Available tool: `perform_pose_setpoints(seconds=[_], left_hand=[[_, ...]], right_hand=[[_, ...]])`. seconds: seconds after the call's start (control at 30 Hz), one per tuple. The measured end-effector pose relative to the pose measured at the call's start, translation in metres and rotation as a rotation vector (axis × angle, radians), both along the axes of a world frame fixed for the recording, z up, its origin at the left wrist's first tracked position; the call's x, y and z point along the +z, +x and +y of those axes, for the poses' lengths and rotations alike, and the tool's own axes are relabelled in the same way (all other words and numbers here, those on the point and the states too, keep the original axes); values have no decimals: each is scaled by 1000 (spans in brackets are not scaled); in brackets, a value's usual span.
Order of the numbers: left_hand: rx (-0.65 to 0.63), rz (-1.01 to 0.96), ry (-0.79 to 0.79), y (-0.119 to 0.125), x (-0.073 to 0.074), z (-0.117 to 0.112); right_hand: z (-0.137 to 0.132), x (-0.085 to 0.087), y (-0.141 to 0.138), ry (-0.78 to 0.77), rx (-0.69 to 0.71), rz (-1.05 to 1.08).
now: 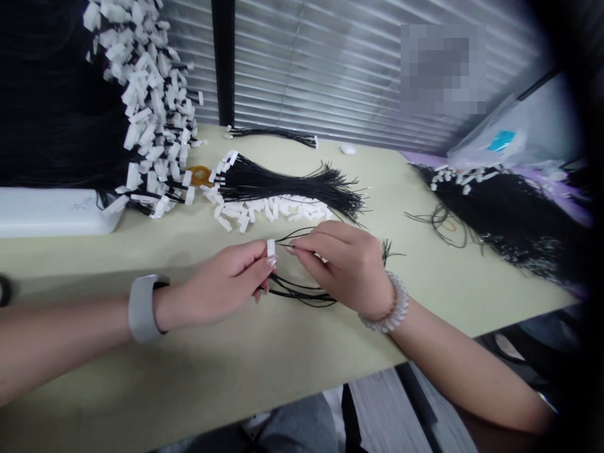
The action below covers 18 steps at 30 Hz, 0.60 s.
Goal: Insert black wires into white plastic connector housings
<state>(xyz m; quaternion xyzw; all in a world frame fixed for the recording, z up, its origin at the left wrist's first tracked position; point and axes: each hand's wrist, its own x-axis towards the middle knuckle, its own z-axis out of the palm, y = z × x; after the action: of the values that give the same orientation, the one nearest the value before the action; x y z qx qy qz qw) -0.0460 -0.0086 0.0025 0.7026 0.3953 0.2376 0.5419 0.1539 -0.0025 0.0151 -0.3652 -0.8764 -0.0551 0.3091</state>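
Connector (270, 248) sits clenched in fingertips of your left hand (219, 290), above front half of counter (141, 371). Your right hand (342, 267) grasps thin black wires (302, 294), fingertips just beside connector. Keep both grips steady, wire ends square to connector. Wired bundle (287, 182) lies mid-counter, near back edge; more connectors (151, 107) hang at left. Black wire heap (509, 214) lies at right edge. Clear plastic bag (491, 141) sits beyond it, contents hard to tell.

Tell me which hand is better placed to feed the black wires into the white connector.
Probably the right hand: it seems to pinch the black wires, their ends pointing at the white connector, while the left hand holds that connector.
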Motion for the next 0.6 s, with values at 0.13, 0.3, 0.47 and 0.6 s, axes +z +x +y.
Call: perform_pose_setpoints(seconds=[0.13,0.3,0.47,0.6], left_hand=[[-8,27,37,0,-2,1],[-50,76,106,0,-1,1],[-65,101,148,0,-1,1],[-36,38,78,1,0,1]], right_hand=[[1,0,1,51,12,-64],[1,1,0,186,29,-86],[0,-1,-2,242,83,-145],[1,0,-4,254,69,-114]])
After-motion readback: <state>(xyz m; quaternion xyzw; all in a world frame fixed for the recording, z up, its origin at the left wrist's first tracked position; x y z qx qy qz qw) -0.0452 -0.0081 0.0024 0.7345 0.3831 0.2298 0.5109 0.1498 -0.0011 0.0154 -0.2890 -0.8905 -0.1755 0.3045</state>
